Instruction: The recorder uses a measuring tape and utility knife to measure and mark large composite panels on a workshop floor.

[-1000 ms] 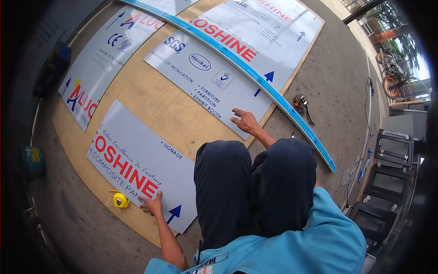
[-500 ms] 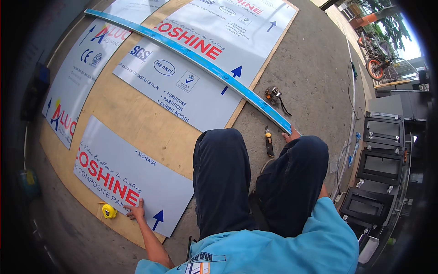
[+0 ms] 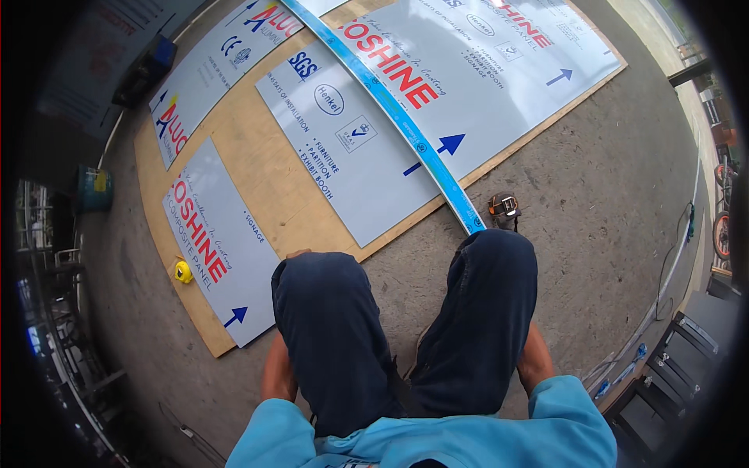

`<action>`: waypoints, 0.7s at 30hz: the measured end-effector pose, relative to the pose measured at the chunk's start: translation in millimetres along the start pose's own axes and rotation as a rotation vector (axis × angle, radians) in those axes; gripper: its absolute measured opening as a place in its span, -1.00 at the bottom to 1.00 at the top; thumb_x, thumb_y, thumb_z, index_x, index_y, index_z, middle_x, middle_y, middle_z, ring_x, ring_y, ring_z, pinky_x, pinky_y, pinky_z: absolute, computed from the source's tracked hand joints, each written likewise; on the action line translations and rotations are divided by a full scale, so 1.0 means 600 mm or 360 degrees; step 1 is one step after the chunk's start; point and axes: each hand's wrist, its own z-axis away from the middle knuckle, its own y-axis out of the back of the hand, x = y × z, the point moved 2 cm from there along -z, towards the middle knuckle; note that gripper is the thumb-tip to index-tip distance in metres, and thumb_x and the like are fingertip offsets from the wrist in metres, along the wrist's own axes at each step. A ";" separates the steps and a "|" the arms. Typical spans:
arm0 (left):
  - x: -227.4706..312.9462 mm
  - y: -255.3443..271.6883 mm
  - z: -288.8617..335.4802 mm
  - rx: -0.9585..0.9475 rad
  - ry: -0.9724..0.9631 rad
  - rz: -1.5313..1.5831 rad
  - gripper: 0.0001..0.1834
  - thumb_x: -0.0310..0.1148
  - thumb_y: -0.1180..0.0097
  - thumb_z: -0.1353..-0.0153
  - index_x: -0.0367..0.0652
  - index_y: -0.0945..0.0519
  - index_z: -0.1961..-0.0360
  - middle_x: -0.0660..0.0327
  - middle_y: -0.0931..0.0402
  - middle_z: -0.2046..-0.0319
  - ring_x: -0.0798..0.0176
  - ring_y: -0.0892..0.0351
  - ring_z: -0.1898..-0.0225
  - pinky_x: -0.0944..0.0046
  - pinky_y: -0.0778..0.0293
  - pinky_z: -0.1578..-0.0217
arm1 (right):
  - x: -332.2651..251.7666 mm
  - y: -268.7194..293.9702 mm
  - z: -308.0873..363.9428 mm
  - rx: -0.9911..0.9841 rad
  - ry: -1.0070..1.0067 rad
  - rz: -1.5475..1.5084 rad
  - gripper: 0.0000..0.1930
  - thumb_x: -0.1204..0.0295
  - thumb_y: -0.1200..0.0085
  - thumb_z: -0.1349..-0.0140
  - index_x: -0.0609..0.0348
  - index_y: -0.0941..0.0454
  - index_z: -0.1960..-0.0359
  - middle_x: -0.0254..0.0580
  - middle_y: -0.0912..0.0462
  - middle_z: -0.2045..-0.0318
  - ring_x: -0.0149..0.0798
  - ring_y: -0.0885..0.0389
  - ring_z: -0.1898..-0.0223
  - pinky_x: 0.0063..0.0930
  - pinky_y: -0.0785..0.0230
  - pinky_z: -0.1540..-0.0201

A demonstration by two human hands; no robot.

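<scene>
A long straight bar [image 3: 406,129] covered in blue film lies diagonally across printed panel sheets, its near end meeting my right knee. My right forearm [image 3: 536,359] runs down behind that knee, which hides the hand. Only a sliver of my left hand [image 3: 297,253] shows above my left knee, beside the smaller cut panel [image 3: 222,234]; its fingers are mostly hidden. That panel lies on a plywood board [image 3: 226,156]. Next to its left edge sits a yellow tape measure [image 3: 183,271].
A large panel [image 3: 523,78] and a cut panel [image 3: 343,179] lie under the bar. An orange-and-black tape measure [image 3: 504,207] rests on the concrete floor right of the bar's end. Dark frames [image 3: 663,374] stand at the lower right, with a cable nearby.
The view has turned to the right. My left hand has left the smaller panel's lower edge and moved behind my left knee. The utility knife and my right fingers are now out of sight.
</scene>
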 end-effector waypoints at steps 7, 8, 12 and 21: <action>0.050 -0.210 -0.067 -0.0018 0.0082 -0.0397 -0.43 -0.15 -0.23 -0.01 -0.47 -0.54 0.11 -0.03 -0.58 0.38 0.06 -0.55 0.33 0.17 -0.43 0.21 | 0.047 -0.011 -0.073 -0.0016 0.0032 -0.0263 -0.58 0.18 0.03 -0.21 0.19 -0.42 -0.01 0.27 -0.55 0.35 0.21 -0.57 0.21 -0.11 -0.34 0.16; 0.041 -0.172 -0.061 0.0046 0.0100 -0.0421 -0.43 -0.15 -0.23 -0.01 -0.47 -0.54 0.11 -0.03 -0.58 0.38 0.06 -0.55 0.33 0.17 -0.43 0.21 | -0.001 0.011 -0.045 -0.0056 0.0080 -0.0296 -0.58 0.18 0.03 -0.21 0.19 -0.42 -0.01 0.27 -0.55 0.35 0.21 -0.57 0.21 -0.11 -0.34 0.16; 0.015 -0.155 -0.079 0.0299 0.0305 0.0405 -0.58 -0.21 -0.22 -0.06 -0.43 -0.57 0.25 0.16 -0.53 0.55 0.27 -0.49 0.56 0.30 -0.35 0.54 | -0.059 0.142 0.013 -0.0105 0.0026 -0.0782 -0.56 0.20 -0.04 -0.17 0.22 -0.45 -0.01 0.25 -0.57 0.24 0.15 -0.57 0.12 -0.17 -0.35 0.10; 0.064 -0.173 -0.082 0.0354 0.0694 0.0990 -0.61 -0.34 -0.21 -0.13 -0.43 -0.50 0.12 0.11 -0.54 0.34 0.25 -0.55 0.38 0.30 -0.47 0.40 | 0.030 0.161 0.016 0.0079 -0.0171 -0.0762 -0.20 0.20 -0.34 0.27 0.30 -0.42 -0.11 0.12 -0.57 0.05 -0.02 -0.55 0.01 -0.26 -0.33 -0.08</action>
